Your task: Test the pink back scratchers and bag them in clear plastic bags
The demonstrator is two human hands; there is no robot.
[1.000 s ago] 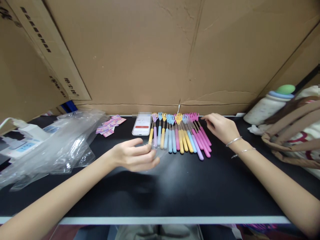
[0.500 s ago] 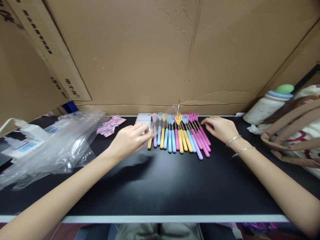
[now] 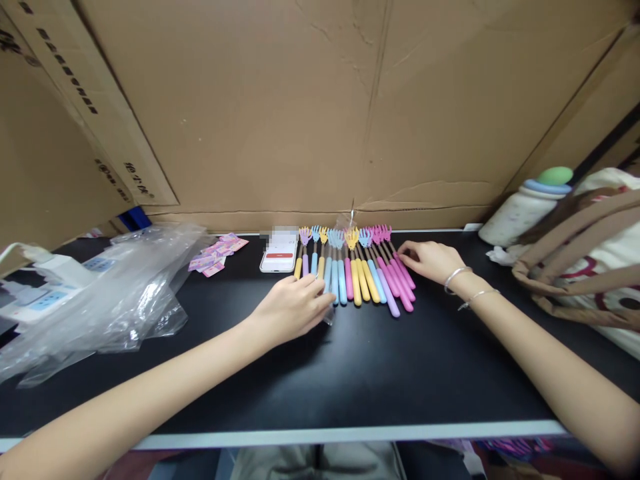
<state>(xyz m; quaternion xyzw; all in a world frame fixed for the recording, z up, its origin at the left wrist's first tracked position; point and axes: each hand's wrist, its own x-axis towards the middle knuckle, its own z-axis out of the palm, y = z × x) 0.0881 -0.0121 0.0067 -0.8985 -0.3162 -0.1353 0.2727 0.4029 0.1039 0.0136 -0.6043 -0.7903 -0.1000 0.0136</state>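
Observation:
Back scratchers with claw-shaped heads [image 3: 353, 239] lie side by side in a row on the black table [image 3: 380, 373], handles toward me. Their handles are yellow, purple, blue and pink. My left hand [image 3: 295, 305] is over the lower handles at the row's left part, fingers pinched together. A bit of clear plastic [image 3: 329, 316] shows beneath its fingertips; the hand hides some handle ends. At the row's right end, my right hand [image 3: 431, 260] rests with loosely bent fingers beside the outermost pink back scratcher [image 3: 406, 275], its fingertips at or touching it.
Left of the row lies a phone [image 3: 279, 257], then purple-pink cards [image 3: 215, 253]. Clear plastic bags [image 3: 135, 293] partly cover a power strip [image 3: 50, 297]. A bottle [image 3: 523, 210] and a brown-handled bag [image 3: 590, 267] stand right. Cardboard [image 3: 280, 120] walls the back.
My left hand has moved right and toward me, from beside the phone to the handle ends. The phone's screen has changed from timer digits to a red bar. My right hand stays by the pink handles.

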